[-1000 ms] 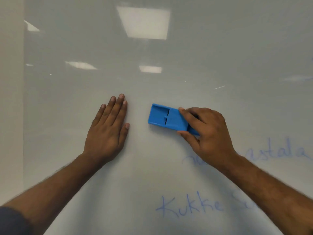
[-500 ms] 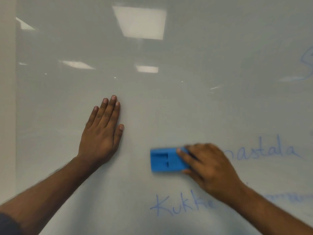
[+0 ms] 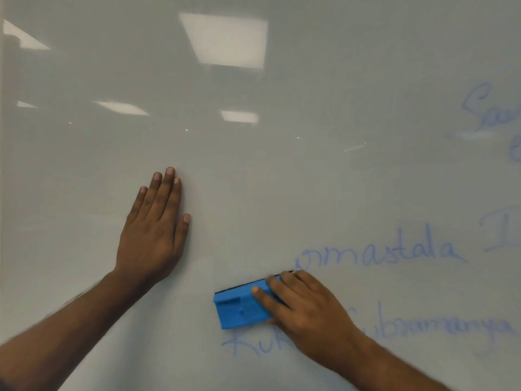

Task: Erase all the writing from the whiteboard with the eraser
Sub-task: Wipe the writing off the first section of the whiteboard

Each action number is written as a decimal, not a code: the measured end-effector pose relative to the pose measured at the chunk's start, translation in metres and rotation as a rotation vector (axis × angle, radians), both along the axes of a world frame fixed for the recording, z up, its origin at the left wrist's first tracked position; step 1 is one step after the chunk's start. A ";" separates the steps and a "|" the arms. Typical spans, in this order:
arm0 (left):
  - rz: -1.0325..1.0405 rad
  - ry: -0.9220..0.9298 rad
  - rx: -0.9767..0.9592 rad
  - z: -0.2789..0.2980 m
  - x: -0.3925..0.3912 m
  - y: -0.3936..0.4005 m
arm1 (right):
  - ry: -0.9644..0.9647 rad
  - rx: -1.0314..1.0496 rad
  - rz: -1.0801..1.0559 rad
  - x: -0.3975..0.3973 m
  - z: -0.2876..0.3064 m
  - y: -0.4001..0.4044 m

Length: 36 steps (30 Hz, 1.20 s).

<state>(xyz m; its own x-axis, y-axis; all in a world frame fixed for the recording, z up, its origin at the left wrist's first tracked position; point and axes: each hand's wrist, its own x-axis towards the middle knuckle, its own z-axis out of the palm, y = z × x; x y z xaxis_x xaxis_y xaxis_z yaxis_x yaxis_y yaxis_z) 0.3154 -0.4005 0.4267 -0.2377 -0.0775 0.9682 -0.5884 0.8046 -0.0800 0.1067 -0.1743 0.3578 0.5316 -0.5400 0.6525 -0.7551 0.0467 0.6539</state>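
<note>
Blue eraser [image 3: 242,307] gripped flat by our right hand [image 3: 307,314] above the writing [image 3: 253,347], while our open left hand [image 3: 153,230] braces the whiteboard [image 3: 310,179].

A bright blue plastic eraser [image 3: 242,306] lies pressed flat against the glossy whiteboard [image 3: 253,170], tilted slightly, a dark felt edge showing along its top. Pale blue handwriting [image 3: 380,253] remains to the eraser's upper right, more [image 3: 439,327] runs to its right, and a smudged word [image 3: 253,344] sits just below it. The board above and left of the eraser is bare.
</note>
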 end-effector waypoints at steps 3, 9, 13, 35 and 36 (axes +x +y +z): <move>-0.022 -0.003 -0.024 -0.001 -0.016 0.020 | -0.046 -0.067 -0.002 -0.029 0.034 0.024; -0.068 0.016 -0.050 0.015 -0.063 0.063 | -0.345 -0.279 0.014 -0.052 0.117 0.040; -0.073 0.023 -0.050 0.026 -0.087 0.080 | -0.274 -0.201 0.050 -0.056 0.079 0.043; 0.006 -0.026 -0.105 0.025 -0.140 0.100 | -0.283 -0.239 0.036 -0.137 0.070 0.109; 0.003 -0.027 -0.105 0.025 -0.140 0.100 | -0.241 -0.203 0.013 -0.140 0.053 0.114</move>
